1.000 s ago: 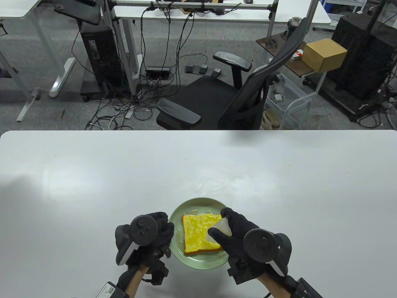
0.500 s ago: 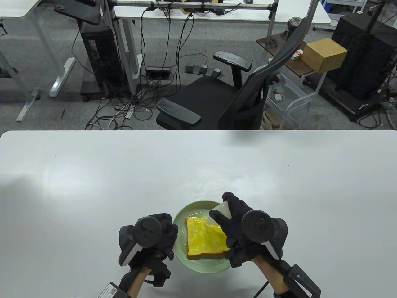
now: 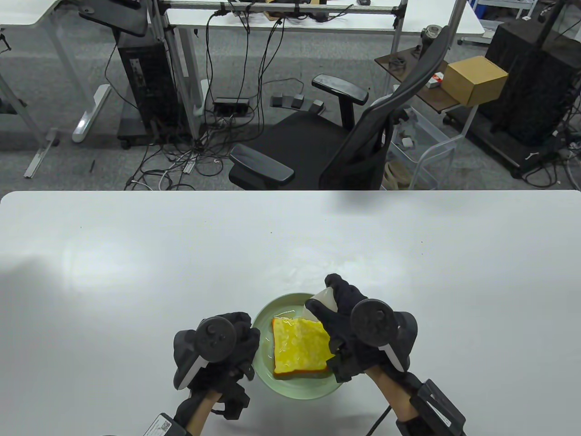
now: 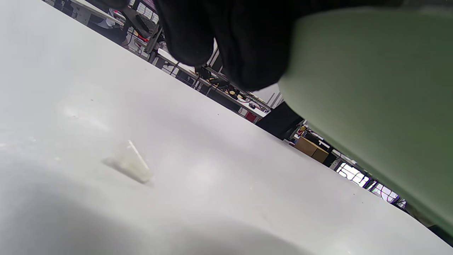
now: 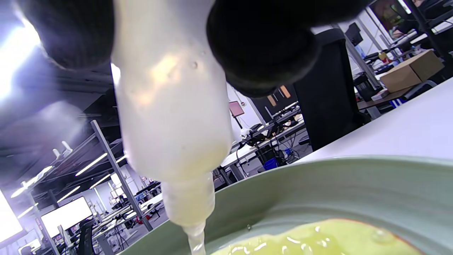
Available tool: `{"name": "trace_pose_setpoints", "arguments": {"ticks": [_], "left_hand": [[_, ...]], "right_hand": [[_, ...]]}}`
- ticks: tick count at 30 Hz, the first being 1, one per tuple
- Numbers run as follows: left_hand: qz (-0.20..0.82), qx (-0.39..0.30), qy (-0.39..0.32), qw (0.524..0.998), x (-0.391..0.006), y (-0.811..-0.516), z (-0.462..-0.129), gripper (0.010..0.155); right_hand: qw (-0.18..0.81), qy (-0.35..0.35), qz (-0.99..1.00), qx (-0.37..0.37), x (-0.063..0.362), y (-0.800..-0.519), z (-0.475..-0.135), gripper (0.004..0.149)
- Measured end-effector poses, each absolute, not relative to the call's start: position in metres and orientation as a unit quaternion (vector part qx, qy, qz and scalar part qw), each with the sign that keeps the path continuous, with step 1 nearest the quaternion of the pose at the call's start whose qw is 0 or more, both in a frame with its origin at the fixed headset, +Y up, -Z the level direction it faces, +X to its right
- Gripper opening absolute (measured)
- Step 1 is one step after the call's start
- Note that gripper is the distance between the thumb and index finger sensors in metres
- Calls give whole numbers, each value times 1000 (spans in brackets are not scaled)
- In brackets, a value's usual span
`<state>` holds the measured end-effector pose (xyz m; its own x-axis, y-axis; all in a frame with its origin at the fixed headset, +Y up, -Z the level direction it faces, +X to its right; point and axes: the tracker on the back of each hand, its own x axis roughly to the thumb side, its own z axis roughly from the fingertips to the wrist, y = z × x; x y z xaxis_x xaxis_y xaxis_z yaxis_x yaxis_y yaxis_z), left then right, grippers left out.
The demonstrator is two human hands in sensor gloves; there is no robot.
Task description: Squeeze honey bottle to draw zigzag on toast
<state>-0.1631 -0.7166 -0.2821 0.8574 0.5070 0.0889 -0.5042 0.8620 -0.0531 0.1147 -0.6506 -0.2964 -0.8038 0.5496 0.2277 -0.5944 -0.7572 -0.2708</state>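
Note:
A slice of yellow toast point(image 3: 299, 347) with a glossy coating lies on a pale green plate point(image 3: 272, 313) near the table's front edge. My right hand point(image 3: 349, 327) grips a translucent white honey bottle point(image 3: 322, 300), tipped nozzle-down over the toast's far right corner. In the right wrist view the bottle point(image 5: 170, 106) hangs between my fingers, its nozzle just above the plate point(image 5: 318, 184) and the toast point(image 5: 318, 241). My left hand point(image 3: 227, 345) rests against the plate's left rim; in the left wrist view its fingers point(image 4: 247, 42) touch the plate point(image 4: 371, 88).
A small clear cap-like piece point(image 4: 132, 164) lies on the white table point(image 3: 136, 272), seen only in the left wrist view. A black office chair point(image 3: 336, 141) stands beyond the table's far edge.
My right hand has carried the bottle from over the toast's middle toward its far right corner. The plate and toast shifted slightly right and turned. My left hand stayed at the rim.

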Motion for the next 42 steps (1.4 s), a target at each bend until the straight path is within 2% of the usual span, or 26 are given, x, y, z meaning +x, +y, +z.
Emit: {"name": "trace_pose_setpoints", "arguments": {"ticks": [14, 22, 42], "left_hand": [[275, -11, -29, 961, -175, -716, -285, 44], [272, -10, -33, 962, -174, -715, -285, 45], [259, -16, -70, 963, -155, -714, -279, 44]], "right_hand": [[290, -166, 933, 134, 116, -649, -244, 71], [284, -170, 934, 138, 119, -651, -236, 71], [268, -172, 947, 52, 123, -645, -292, 71]]}}
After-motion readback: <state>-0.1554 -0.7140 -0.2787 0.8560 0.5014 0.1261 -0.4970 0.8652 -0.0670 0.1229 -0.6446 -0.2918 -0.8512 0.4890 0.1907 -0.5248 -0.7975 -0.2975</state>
